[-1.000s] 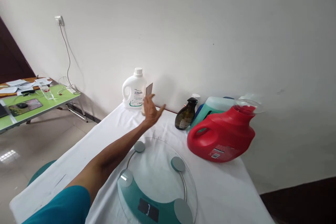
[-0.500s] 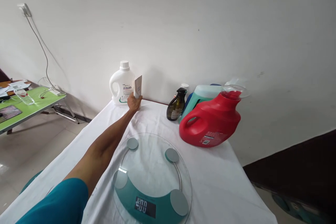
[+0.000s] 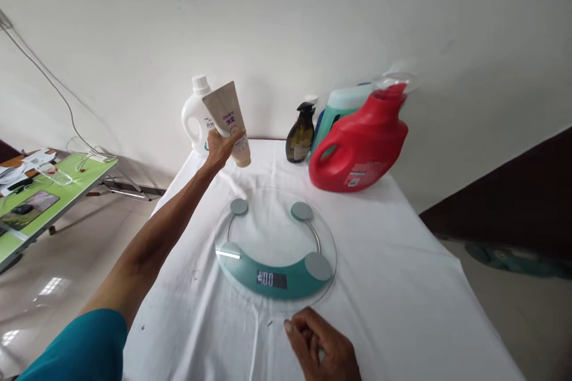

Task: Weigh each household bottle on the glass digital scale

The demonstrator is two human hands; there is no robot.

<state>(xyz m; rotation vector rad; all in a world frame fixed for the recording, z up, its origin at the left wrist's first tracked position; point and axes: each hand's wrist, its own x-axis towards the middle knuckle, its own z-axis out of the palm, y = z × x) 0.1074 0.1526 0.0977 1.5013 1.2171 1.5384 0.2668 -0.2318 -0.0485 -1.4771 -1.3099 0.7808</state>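
My left hand (image 3: pixel 221 146) is closed around a beige squeeze tube (image 3: pixel 226 108), cap end down, held above the far left of the table. The tube partly covers a white detergent jug (image 3: pixel 195 112) behind it. My right hand (image 3: pixel 324 345) has come in at the bottom edge, its fingers curled in with nothing visible held. It is just in front of a round glass bathroom scale (image 3: pixel 268 232). The scale's display (image 3: pixel 271 279) reads 0.0, and nothing lies on its glass.
A red detergent jug (image 3: pixel 361 146) stands at the back right, beside a dark pump bottle (image 3: pixel 300 134) and a green jug (image 3: pixel 344 101). A white cloth (image 3: pixel 384 286) covers the table. To the left is a green table (image 3: pixel 84 175) with a clear bottle (image 3: pixel 54 174).
My left hand has lifted the tube up and away from the white jug, turning its printed face toward me. My right hand has entered from below. The view has shifted.
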